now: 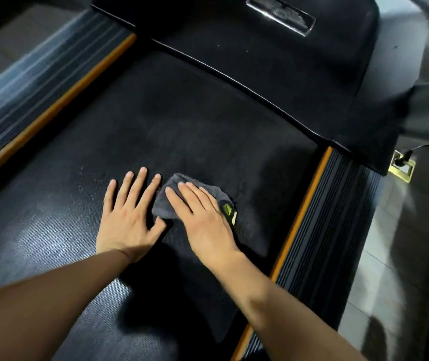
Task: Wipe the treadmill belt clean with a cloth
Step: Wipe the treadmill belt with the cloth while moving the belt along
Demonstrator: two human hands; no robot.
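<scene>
Two bare hands lie flat on the dark, textured treadmill belt (59, 204), both reaching forward from the near edge of the view. The right hand (203, 217) presses down on a small grey cloth (166, 201) with its fingers straight and close together; it grips nothing, the palm and fingers simply covering most of the fabric, which bunches out past the fingertips and toward the left. A yellow-green tag (228, 210) sticks out from the cloth's right edge, just beside the hand's outer side. The left hand (130, 217) rests directly on the belt with its fingers spread and straight, holding nothing; its thumb and forefinger touch or nearly touch the cloth's left edge. The cloth sits about midway across the belt, slightly toward the right. On either side of the belt runs an orange strip with a ribbed side rail beyond it, the left rail (25, 82) and the right rail (330, 230). Ahead of the hands, the black motor cover (273, 61) spans the belt's far end, bearing a shiny emblem (281, 14) too blurred to read. A tiled floor (390, 230) shows at the right.
</scene>
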